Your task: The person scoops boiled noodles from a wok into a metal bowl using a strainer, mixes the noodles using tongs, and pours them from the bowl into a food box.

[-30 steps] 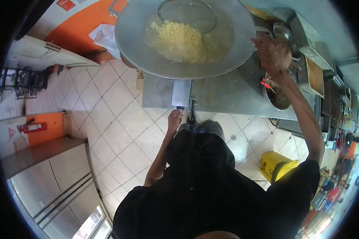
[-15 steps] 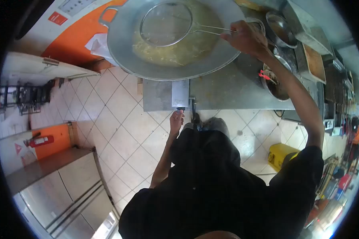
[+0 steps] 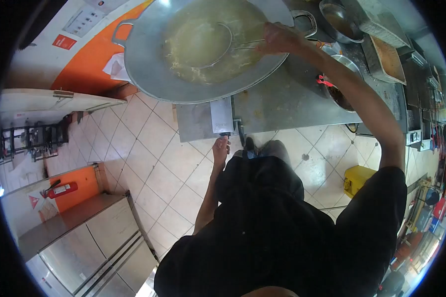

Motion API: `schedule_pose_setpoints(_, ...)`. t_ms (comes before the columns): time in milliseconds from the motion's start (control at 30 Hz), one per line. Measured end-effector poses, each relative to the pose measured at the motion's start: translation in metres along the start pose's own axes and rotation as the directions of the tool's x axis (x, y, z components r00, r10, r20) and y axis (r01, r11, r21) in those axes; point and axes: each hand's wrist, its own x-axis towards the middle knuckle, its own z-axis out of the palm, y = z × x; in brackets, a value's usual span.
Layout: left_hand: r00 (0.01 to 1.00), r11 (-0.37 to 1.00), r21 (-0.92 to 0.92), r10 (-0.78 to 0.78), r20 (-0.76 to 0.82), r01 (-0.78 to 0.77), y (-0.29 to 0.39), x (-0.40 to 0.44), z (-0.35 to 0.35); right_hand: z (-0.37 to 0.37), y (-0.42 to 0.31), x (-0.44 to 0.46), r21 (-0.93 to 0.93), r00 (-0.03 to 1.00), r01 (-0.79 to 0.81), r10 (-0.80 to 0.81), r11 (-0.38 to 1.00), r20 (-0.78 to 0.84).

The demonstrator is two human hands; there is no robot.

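My right hand [image 3: 278, 39] is closed round the wire handle of a round mesh strainer [image 3: 218, 62]. The strainer's hoop lies partly under the cloudy, yellowish liquid [image 3: 191, 42] in a large metal wok [image 3: 146, 64]. Pale, stringy bits float in the liquid. Below the wok's near rim, my left hand [image 3: 221, 148] pinches a small black knob [image 3: 225, 134] at the lower end of a rectangular metal piece [image 3: 221, 116]. Beside that piece runs a dark lever or pipe [image 3: 240, 129].
Right of the wok, a metal bowl [image 3: 339, 22], a pan with a red-handled utensil [image 3: 323, 80] and rectangular trays [image 3: 384, 59] stand on the steel counter [image 3: 277, 109]. A yellow container [image 3: 358, 179] sits on the tiled floor. At lower left are steel cabinets [image 3: 84, 237] and a fire extinguisher [image 3: 60, 190].
The strainer has gone down from above the wok into the liquid, with my right hand moving slightly left. My left hand stays at the knob. The whole view has shifted a little.
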Motion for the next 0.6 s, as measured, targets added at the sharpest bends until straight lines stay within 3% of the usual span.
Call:
schedule_pose_setpoints(100,1.000,1.000,-0.024,0.004,-0.001,-0.004,-0.004,0.002,-0.002,-0.016,-0.002,-0.010,-0.118,0.996,-0.011,0.021,0.993,0.084)
schedule_pose_setpoints(200,1.000,1.000,-0.020,0.009,-0.009,-0.010,-0.004,0.001,0.000,-0.031,0.005,-0.039,-0.056,0.999,-0.034,0.036,0.998,0.028)
schedule_pose_setpoints(300,1.000,1.000,-0.025,0.006,-0.016,-0.007,-0.005,0.001,-0.001,-0.069,-0.010,-0.073,-0.127,0.989,-0.141,0.146,0.982,0.029)
schedule_pose_setpoints(400,1.000,0.999,-0.033,0.013,-0.018,-0.013,-0.009,0.004,-0.002,-0.092,0.002,-0.091,-0.133,0.993,-0.117,0.114,0.984,-0.025)
schedule_pose_setpoints(467,1.000,1.000,-0.021,0.015,-0.027,-0.016,-0.011,0.004,-0.003,-0.105,0.015,-0.097,-0.199,0.979,-0.190,0.172,0.961,-0.107)
schedule_pose_setpoints(600,0.998,1.000,0.002,-0.010,-0.068,0.010,-0.008,0.002,0.000,-0.136,0.015,-0.123,-0.320,0.925,-0.172,0.041,0.932,-0.378)
